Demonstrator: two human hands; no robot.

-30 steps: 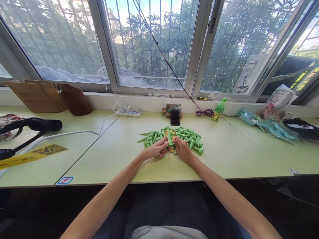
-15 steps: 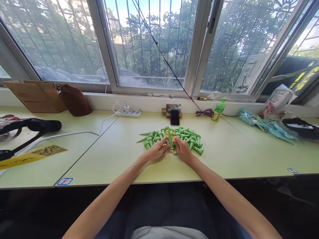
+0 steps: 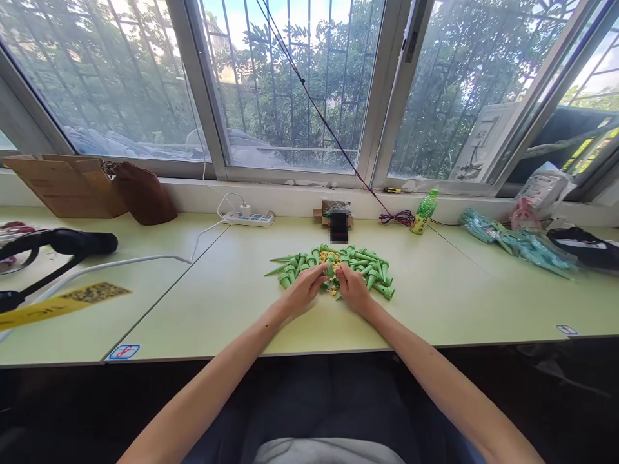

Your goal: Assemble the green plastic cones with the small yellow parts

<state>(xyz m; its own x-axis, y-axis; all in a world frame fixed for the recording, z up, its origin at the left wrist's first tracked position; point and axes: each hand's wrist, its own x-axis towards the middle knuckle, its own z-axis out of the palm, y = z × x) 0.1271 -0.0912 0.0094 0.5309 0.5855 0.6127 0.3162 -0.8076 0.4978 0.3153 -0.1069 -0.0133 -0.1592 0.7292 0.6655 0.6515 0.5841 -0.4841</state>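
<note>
My left hand (image 3: 306, 287) is closed on a green plastic spike (image 3: 330, 270), a cone-shaped piece like a plant watering stake. Right beside it, my right hand (image 3: 354, 289) is pinched at the spike's side, and what its fingertips hold is too small to make out. Around both hands lies a pile of similar green spikes (image 3: 373, 265), pointing various ways. Small yellow pieces (image 3: 323, 257) sit in the middle of the pile, partly hidden behind my hands.
Behind the pile stands a small box (image 3: 345, 209) with a blurred dark patch in front. A green bottle (image 3: 425, 212) and coiled cable (image 3: 396, 219) are to its right. A power strip (image 3: 250, 219), brown bag (image 3: 145, 193) and headset (image 3: 62, 243) lie leftward; plastic bags (image 3: 527, 243) lie right.
The spike stood tip-up between my hands and now looks shorter, its long tip no longer pointing up. My hands stay over the same spot.
</note>
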